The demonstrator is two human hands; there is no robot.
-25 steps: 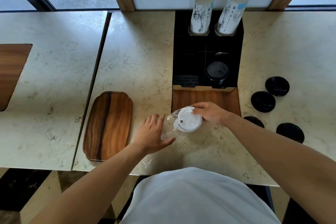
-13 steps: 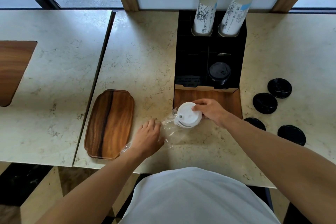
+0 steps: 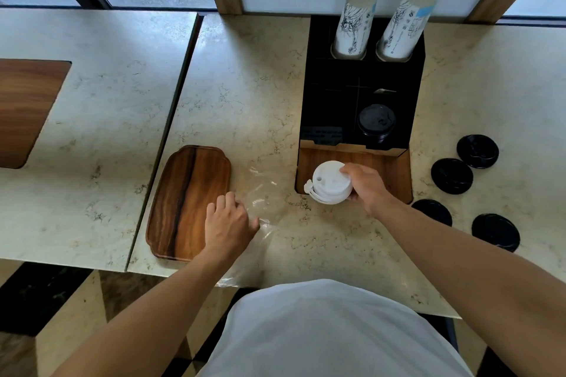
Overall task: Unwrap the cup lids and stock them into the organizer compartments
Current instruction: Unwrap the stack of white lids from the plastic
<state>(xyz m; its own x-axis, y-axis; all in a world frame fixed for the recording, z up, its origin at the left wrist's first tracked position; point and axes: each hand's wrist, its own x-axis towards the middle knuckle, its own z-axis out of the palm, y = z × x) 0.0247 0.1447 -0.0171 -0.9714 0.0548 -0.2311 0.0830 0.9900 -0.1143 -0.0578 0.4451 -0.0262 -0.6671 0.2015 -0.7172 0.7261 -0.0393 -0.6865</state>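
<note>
Gripping white lids (image 3: 331, 182), right hand (image 3: 367, 185) hides their far edge; left hand (image 3: 228, 223) pinches barely visible wrap (image 3: 260, 193).

No legible text anywhere. Left paper cup stack (image 3: 353, 26): dark line drawing only, no words made out. Right paper cup stack (image 3: 404, 24): small dark marks and a blue band, too small and blurred to read.

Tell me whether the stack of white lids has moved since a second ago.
Yes. The white lids, gripped by the right hand, have moved away from the person onto the organizer wooden front, clear of the plastic wrap.
</note>
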